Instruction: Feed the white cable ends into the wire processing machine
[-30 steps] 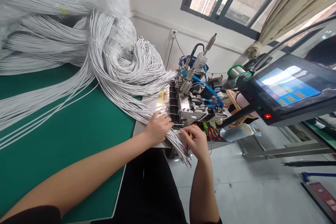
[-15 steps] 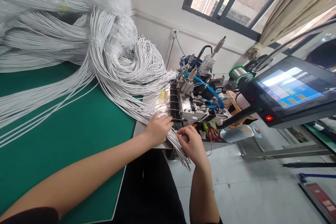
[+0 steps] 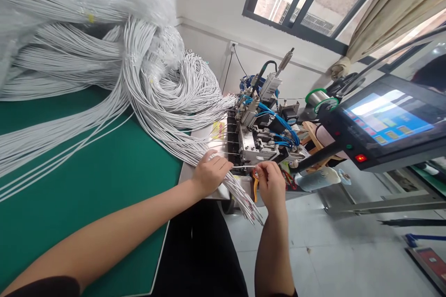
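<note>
My left hand (image 3: 210, 172) lies on a fan of thin white cables (image 3: 240, 195) at the edge of a metal plate, fingers curled and pinching one cable. That single white cable (image 3: 244, 166) runs level from my left fingers to my right hand (image 3: 270, 184), which pinches its stripped end. Both hands sit just in front of a small metal machine (image 3: 259, 141) with blue hoses and a black slotted strip where several cables lie side by side.
A big heap of white cables (image 3: 104, 60) in clear plastic covers the green mat (image 3: 87, 181) at left. A touch-screen panel (image 3: 386, 120) on an arm stands at right. Scissors with red handles (image 3: 289, 180) and a wire spool (image 3: 316, 97) lie beside the machine.
My right hand has drawn one cable out of the bundle and moved right, stretching it level between both hands. The left hand has stayed on the bundle.
</note>
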Tool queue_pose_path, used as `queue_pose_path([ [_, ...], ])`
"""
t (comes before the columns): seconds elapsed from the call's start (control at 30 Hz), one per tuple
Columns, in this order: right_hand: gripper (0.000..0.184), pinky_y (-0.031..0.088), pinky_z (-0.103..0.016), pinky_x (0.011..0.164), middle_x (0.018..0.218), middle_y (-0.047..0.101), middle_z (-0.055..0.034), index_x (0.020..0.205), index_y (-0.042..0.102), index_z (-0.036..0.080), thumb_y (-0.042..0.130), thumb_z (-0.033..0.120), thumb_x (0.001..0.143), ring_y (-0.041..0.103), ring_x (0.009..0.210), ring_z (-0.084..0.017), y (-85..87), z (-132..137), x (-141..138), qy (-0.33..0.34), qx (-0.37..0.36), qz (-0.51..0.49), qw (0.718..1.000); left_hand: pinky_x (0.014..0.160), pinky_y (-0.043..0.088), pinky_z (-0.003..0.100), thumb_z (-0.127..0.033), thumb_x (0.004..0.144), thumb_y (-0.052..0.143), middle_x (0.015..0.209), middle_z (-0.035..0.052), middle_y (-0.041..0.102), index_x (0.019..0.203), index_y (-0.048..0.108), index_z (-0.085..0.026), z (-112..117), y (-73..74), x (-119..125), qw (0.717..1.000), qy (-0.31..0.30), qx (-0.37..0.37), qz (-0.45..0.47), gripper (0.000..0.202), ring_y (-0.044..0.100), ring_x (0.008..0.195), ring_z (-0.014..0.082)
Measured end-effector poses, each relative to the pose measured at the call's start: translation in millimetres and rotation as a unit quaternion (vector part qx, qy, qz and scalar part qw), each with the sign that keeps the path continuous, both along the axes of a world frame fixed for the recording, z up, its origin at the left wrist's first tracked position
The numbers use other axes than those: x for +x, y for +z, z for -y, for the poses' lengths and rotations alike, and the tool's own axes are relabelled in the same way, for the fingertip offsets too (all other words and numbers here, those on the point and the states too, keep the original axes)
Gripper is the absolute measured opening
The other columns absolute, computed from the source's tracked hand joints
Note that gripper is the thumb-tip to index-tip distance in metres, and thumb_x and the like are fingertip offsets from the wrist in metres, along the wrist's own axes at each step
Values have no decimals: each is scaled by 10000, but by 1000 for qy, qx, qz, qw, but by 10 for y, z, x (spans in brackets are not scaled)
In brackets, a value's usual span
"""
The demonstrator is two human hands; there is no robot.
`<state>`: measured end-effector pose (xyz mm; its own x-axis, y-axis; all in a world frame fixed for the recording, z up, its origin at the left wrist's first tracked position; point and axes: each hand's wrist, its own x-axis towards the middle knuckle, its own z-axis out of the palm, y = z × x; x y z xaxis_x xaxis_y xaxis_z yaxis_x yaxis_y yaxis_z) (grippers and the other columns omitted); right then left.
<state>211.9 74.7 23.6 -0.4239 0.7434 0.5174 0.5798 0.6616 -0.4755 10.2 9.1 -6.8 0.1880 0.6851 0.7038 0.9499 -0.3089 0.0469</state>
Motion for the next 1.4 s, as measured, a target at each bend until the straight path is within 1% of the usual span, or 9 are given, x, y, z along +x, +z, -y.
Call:
queue_pose_path([
  [0.2,132,418,-300,731,866,529,-52,851,516,206,446,246,955,518,816,-184,-11,-9,-104,51,0,-89,995,990,304,371,-80,844,418,774,-11,693,958,619,-205,-29,-39,-67,994,-108,-32,-10,263,612,710,132],
  [0.47,178,407,-278,654,764,562,-21,766,575,193,551,295,910,519,709,-161,-116,-74,-164,119,-108,-207,965,954,296,370,-55,801,425,734,-24,668,988,605,-212,-30,-24,-70,991,-122,-42,-30,304,583,681,132],
  [0.6,205,373,-264,598,683,557,-7,766,613,186,558,337,893,486,620,-147,-161,-162,-53,45,-129,-128,982,940,291,392,-64,811,408,707,-23,637,1129,590,-232,-12,-14,-47,996,-85,-21,-32,403,551,640,136],
  [0.8,254,317,-252,565,601,475,18,669,552,186,540,354,859,422,582,-133,-334,-329,18,45,-163,-34,985,947,275,413,-56,757,451,673,-8,590,1010,641,-221,-35,-64,-5,998,-30,-29,-46,357,550,673,156],
  [0.97,294,274,-243,530,580,378,44,620,462,197,560,406,802,337,552,-114,-545,-398,-31,84,-330,-164,926,937,280,423,-87,739,505,709,8,603,991,656,-215,-43,-84,15,997,-14,-64,-39,320,559,722,180],
  [1.13,348,249,-239,482,532,344,60,606,458,205,597,503,719,289,492,-104,-679,-369,-89,49,-432,-254,864,922,297,423,-125,756,538,754,26,624,1004,670,-218,-54,-81,19,996,-7,-78,-32,296,566,777,201],
  [1.23,388,299,-251,517,548,430,35,612,517,189,603,540,756,365,521,-120,-593,-278,-34,7,-374,-196,906,929,309,417,-129,750,555,883,55,656,1017,675,-209,-48,-65,2,996,-14,-85,-22,304,575,879,218],
  [1.33,353,344,-267,575,624,540,-4,712,625,167,613,508,805,441,581,-144,-374,-91,91,-75,-222,-119,965,955,309,425,-126,731,569,1033,76,659,1036,672,-189,-32,-44,-14,996,-25,-86,-20,328,573,976,232],
  [1.4,321,360,-267,583,679,583,-21,766,647,169,569,464,865,469,602,-148,-197,70,179,-33,-190,-98,976,961,310,429,-127,729,574,1069,77,657,1040,672,-181,-24,-34,-16,996,-26,-84,-20,331,572,1002,235],
])
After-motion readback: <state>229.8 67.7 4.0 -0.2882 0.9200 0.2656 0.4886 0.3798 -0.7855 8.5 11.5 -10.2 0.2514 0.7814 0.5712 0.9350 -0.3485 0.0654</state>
